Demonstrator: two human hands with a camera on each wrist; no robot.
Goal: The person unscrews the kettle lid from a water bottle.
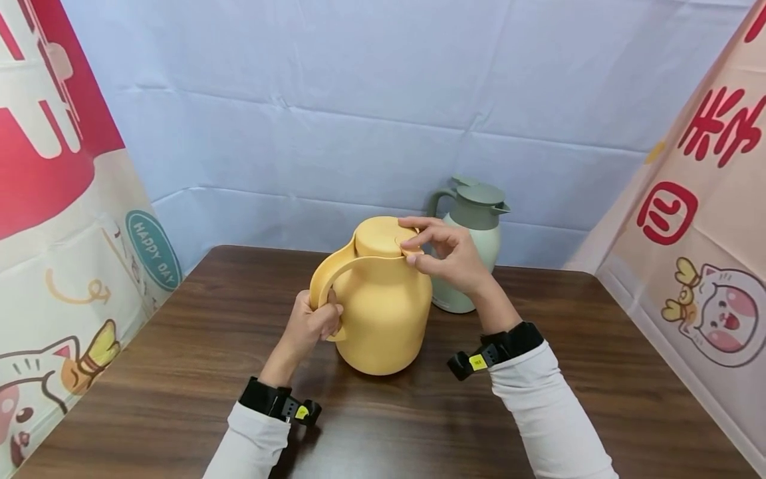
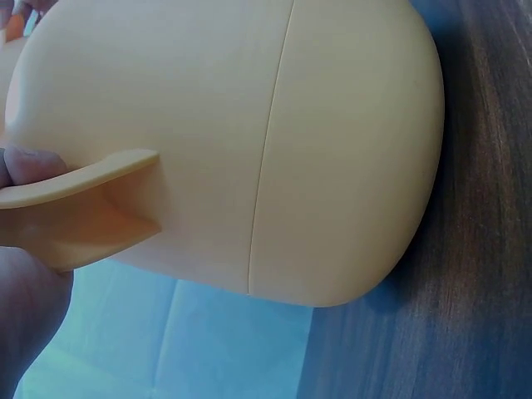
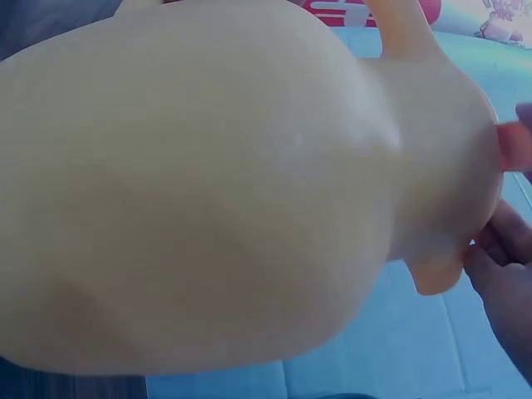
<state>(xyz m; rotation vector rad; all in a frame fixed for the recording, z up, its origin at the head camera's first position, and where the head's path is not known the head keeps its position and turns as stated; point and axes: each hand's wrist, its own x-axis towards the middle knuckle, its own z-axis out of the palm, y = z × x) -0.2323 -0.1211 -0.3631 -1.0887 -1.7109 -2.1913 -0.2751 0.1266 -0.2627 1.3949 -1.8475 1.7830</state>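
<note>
Yellow jug [image 1: 383,313] standing upright on a dark wooden table [image 1: 227,332], just below the centre of the head view, with two bare hands on it. At the jug's nine o'clock, the left hand [image 1: 308,326] grasps the handle [image 1: 326,269], its fingers curled around the lower part. Between one and two o'clock, the right hand [image 1: 449,256] is at the edge of the round yellow lid [image 1: 376,233], which sits on the jug; its thumb and fingertips pinch a small orange tab [image 3: 514,147] there. Behind, at two o'clock and partly hidden by the right hand, stands a pale green jug [image 1: 487,241] with a darker green top. Both wrists wear black straps with small cameras, over white sleeves [image 1: 544,406]. Pale blue cloth [image 1: 311,100] hangs at twelve o'clock. Printed banners with cartoon cats flank the table, one between nine and ten o'clock, another between two and three.
</note>
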